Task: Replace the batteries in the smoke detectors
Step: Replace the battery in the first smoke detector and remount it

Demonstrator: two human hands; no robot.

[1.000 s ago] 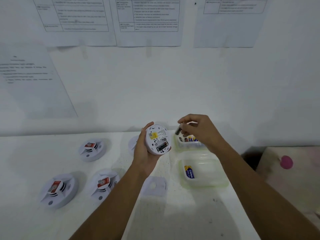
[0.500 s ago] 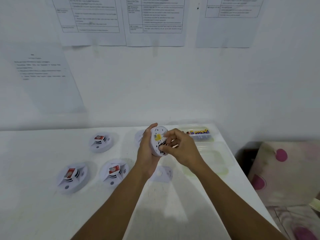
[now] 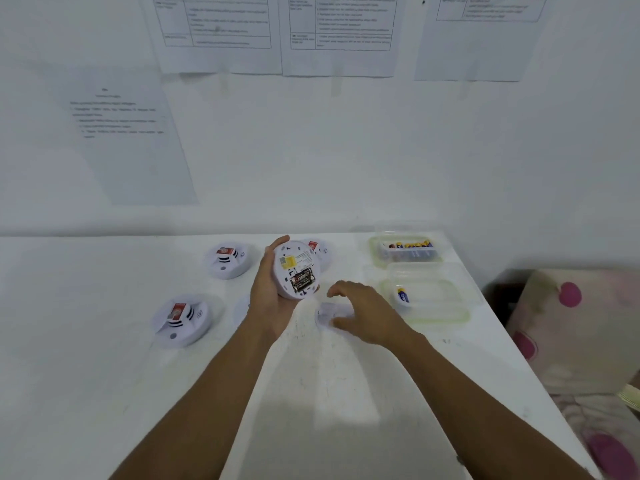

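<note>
the left hand [image 3: 268, 299] cradles a smoke detector [image 3: 296, 270] from the side, back turned up toward the camera, thumb over the top rim and fingers wrapped behind. its battery bay is open, with two dark batteries [image 3: 303, 279] sitting snug in the slots. the right hand [image 3: 363, 315] hovers low over the table [image 3: 104, 393], fingers loosely spread and curled, gripping nothing, right above a flat white cover plate [image 3: 327, 315] that lies on the surface; contact with it cannot be told through the blur.

the detector looks like a light, hollow plastic disc, stiff, smooth and a bit slippery, so a grip round the rim, as the left hand has it, seems the safe hold, clear of the bay and its contacts. the plate looks thin and flat to the table, likely best pinched or lifted at an edge; its clips could be fragile if forced.

three more detectors [image 3: 181, 318] rest face up on the left and behind the held one. at the far right corner a clear tub [image 3: 375, 258] holds a row of batteries, and nearer, a second clear tub [image 3: 446, 317] holds one blue battery [image 3: 402, 295].

the table is white, matte, lightly scuffed, pushed against a white wall with printed sheets [image 3: 221, 29] taped up. a pink-spotted cushion [image 3: 571, 327] sits off the right edge.
</note>
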